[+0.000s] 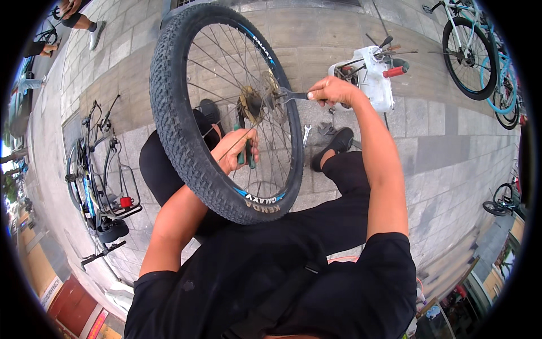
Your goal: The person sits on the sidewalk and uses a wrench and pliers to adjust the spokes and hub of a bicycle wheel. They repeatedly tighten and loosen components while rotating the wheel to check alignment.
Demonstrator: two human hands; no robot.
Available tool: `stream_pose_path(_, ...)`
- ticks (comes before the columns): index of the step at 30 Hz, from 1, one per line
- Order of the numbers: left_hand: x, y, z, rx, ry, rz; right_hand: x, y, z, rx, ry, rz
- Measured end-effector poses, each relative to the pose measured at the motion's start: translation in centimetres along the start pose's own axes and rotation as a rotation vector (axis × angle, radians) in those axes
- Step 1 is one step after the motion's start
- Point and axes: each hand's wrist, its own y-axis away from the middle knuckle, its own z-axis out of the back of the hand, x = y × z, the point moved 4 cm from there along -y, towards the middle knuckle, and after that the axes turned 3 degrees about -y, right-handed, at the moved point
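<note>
A bicycle wheel (169,107) with a knobby black tyre stands upright between my knees. My left hand (231,150) reaches among its spokes, closed around green-handled pliers (250,159) whose jaws point up at the hub (251,106). The exact grip of the jaws on the axle is hard to make out. From the other side, my right hand (334,91) grips the dark handle of a spanner (294,95). Its forked metal head is at the hub's right end, beside the brake disc (276,104).
A white tool container (377,90) with several tools stands ahead to the right. A small combination wrench (306,134) lies on the paving near my right shoe (340,140). A bicycle (93,181) lies at the left; another bicycle (468,53) is far right. People's legs (93,34) show far left.
</note>
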Motion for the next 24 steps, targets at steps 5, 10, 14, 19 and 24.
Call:
stream_pose_path(5,0.6,-0.4,0.7,0.053,0.109,-0.043,-1.3,0.0,-0.5,-0.117,0.018,0.164)
stream_pose_path(10,0.6,-0.7,1.1,0.041,-0.016,0.001,-0.9,-0.4,-0.4,-0.09,0.009,0.111)
stream_pose_path(14,0.7,-1.0,1.4,0.088,0.028,-0.029,-2.8,-1.0,-1.8,-0.005,-0.186,0.035)
stream_pose_path(19,0.9,-0.7,1.4,0.018,0.001,0.004,-3.0,-0.2,-2.9,0.067,-0.317,-0.008)
stream_pose_path(24,0.9,-0.4,1.1,0.043,0.054,-0.034,-2.9,1.6,-4.5,0.177,-0.416,-0.084)
